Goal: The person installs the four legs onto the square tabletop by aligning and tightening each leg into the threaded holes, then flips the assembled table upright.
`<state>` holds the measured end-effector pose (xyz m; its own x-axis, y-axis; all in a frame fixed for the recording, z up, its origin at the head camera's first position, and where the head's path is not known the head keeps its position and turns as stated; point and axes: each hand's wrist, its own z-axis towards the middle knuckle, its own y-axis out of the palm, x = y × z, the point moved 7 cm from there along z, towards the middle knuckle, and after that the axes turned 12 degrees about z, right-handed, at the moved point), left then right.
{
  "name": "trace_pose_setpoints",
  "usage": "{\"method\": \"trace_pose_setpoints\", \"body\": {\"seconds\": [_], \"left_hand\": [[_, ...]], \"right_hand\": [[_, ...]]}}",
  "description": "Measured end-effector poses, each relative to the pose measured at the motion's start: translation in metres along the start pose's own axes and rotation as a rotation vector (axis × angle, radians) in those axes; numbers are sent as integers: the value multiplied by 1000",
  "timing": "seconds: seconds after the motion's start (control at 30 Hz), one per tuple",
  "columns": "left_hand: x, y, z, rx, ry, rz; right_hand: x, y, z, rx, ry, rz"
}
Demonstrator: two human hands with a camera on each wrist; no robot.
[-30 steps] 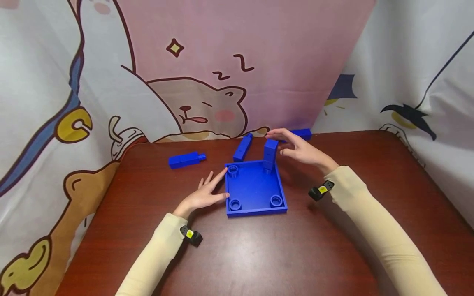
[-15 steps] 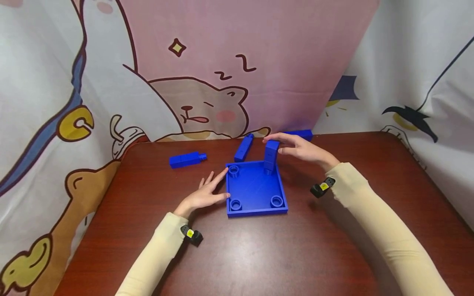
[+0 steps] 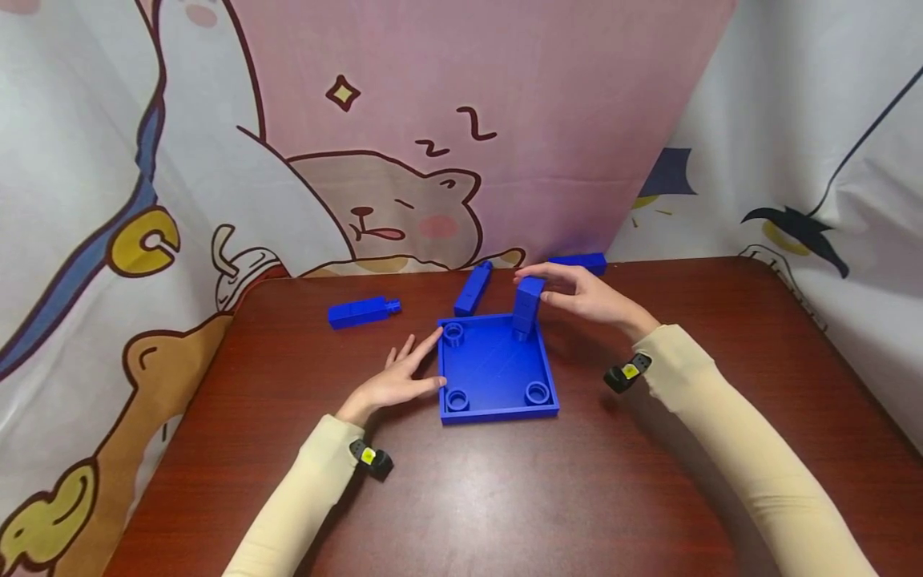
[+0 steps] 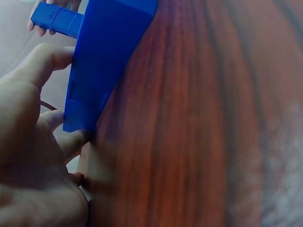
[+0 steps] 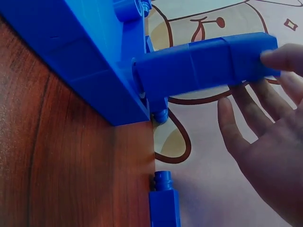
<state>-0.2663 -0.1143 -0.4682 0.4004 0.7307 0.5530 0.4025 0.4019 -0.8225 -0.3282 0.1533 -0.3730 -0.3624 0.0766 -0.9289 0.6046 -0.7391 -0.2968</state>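
Note:
A blue square tabletop (image 3: 493, 361), rimmed like a shallow tray, lies on the table with round sockets in its corners. My left hand (image 3: 392, 387) is spread along its left side, thumb and index fingertips touching the rim; the left wrist view shows straight fingers against its wall. A square blue table leg (image 3: 526, 308) stands up from the far right socket, leaning slightly. My right hand (image 3: 587, 296) pinches the leg near its top. In the right wrist view, the thumb crosses the leg's (image 5: 189, 64) end and the other fingers (image 5: 258, 111) lie along its far side.
Behind the tabletop lie more blue legs with threaded ends: one at the left (image 3: 360, 312), one in the middle (image 3: 473, 288) and one at the back right (image 3: 587, 263), partly hidden by my right hand. A patterned curtain (image 3: 433, 120) rises along the table's back edge.
My right thumb and fingers have come in from beside the leg onto its top. The leg's top has shifted very slightly. My left hand stays at the rim.

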Motion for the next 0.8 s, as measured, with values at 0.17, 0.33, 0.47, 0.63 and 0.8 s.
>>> {"method": "trace_pose_setpoints", "body": {"seconds": [0.17,0.33,0.47,0.63,0.8], "left_hand": [[-1,0,0,0,-1,-4],[0,0,-1,-3,-5,0],[1,-1,-1,4,2,-2],[0,-1,-1,9,1,1],[-2,0,0,-5,-15,5]], "right_hand": [[0,0,-2,112,38,-14],[-21,10,-5,199,27,-100],[-38,18,-8,257,0,-177],[-27,14,-9,265,15,-185],[-12,3,-4,95,65,-246]]}}
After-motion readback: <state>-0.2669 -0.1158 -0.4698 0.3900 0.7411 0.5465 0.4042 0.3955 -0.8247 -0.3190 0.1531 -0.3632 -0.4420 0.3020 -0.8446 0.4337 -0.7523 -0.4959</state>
